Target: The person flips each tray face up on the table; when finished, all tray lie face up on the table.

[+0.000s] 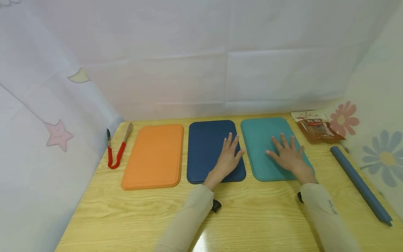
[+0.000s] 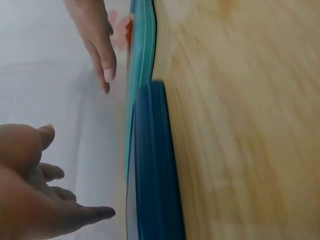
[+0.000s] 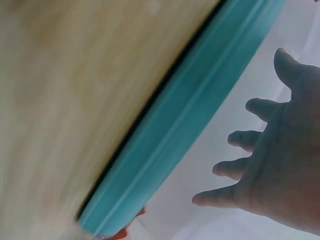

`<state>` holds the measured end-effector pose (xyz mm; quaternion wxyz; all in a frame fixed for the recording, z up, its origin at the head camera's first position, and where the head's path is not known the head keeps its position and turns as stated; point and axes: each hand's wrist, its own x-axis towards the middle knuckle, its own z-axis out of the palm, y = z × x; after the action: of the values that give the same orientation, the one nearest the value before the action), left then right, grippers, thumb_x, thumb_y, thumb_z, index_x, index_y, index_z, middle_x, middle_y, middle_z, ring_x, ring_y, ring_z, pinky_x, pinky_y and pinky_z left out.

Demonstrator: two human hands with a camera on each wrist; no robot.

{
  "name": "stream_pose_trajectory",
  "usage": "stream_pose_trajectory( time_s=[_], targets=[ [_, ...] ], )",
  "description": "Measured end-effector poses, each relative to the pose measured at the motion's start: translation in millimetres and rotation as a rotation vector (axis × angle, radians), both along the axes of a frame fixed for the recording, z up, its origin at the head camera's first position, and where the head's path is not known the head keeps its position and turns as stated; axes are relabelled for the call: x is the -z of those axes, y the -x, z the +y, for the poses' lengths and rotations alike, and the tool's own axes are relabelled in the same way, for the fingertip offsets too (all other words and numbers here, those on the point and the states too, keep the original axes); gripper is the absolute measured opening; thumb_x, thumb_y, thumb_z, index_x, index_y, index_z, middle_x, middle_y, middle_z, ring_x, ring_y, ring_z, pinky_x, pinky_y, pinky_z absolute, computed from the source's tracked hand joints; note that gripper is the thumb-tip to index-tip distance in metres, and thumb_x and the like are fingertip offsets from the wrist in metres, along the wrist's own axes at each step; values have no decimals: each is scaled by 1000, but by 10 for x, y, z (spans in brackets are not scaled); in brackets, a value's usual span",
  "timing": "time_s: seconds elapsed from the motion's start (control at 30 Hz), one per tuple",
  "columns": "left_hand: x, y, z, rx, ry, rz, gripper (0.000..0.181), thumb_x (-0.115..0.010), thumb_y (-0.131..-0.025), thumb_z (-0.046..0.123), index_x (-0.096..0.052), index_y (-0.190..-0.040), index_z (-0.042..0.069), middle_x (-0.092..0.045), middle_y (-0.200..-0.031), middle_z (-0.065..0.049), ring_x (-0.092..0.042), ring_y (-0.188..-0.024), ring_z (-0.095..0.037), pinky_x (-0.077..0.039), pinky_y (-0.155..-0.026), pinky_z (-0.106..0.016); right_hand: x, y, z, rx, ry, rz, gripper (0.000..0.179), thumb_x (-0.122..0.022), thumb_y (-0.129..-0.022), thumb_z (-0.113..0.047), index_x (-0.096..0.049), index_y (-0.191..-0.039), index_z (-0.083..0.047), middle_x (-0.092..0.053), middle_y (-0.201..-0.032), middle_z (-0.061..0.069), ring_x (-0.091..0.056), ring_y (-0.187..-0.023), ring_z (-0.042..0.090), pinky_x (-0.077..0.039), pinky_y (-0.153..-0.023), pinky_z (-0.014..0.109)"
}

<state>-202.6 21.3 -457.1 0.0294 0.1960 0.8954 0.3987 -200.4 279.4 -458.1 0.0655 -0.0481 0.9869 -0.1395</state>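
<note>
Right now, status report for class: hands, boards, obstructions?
Left hand spread above navy board; right hand spread above teal board; nothing visible in between.

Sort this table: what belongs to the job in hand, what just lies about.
Likely in the job:
flat navy rounded-rectangular slab, under the left hand
flat teal rounded-rectangular slab, under the right hand

Apparently lying about:
flat orange rounded-rectangular slab
red-handled metal tongs
brown-and-white plastic packet
long blue-grey cylinder
</note>
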Motion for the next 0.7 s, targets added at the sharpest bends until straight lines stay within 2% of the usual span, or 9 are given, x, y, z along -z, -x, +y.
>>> stream_pose_trajectory(
  time_s=[0.1,0.23,0.33,0.53,0.7],
  targets=[
    [31,2,127,11,-82,-79,66,-45,-102,39,-16,-156,14,0,-161,-8,0,-147,-30,-18,-115,-53,58,14,139,-14,9,-6,80,-35,-97,-62,-9,-157,-16,3,-158,25,12,-138,56,5,-94,82],
    [63,13,301,15,-167,-169,68,-47,-100,42,-17,-156,16,-5,-161,-6,-8,-147,-25,-20,-116,-47,116,64,330,-44,73,-2,80,-37,-97,-61,-5,-157,-18,4,-158,24,10,-137,57,3,-93,83],
    [59,23,412,19,-196,-198,68,-49,-100,42,-19,-155,17,-11,-161,-9,-15,-146,-24,-25,-114,-45,127,102,444,-58,127,-2,79,-40,-98,-58,-6,-157,-18,3,-158,25,6,-137,58,0,-94,82],
    [93,70,537,3,-216,-208,67,-53,-99,36,-23,-154,12,-17,-159,-13,-21,-145,-24,-29,-113,-42,167,149,599,-58,149,-14,79,-42,-99,-55,-5,-157,-17,-1,-157,28,0,-137,59,-4,-93,82],
    [147,107,618,-34,-313,-276,65,-58,-98,27,-28,-152,8,-22,-158,-12,-21,-145,-25,-29,-113,-43,189,221,714,-103,235,14,77,-44,-100,-47,-5,-157,-13,-6,-154,33,-6,-137,58,-12,-96,79]
  ],
)
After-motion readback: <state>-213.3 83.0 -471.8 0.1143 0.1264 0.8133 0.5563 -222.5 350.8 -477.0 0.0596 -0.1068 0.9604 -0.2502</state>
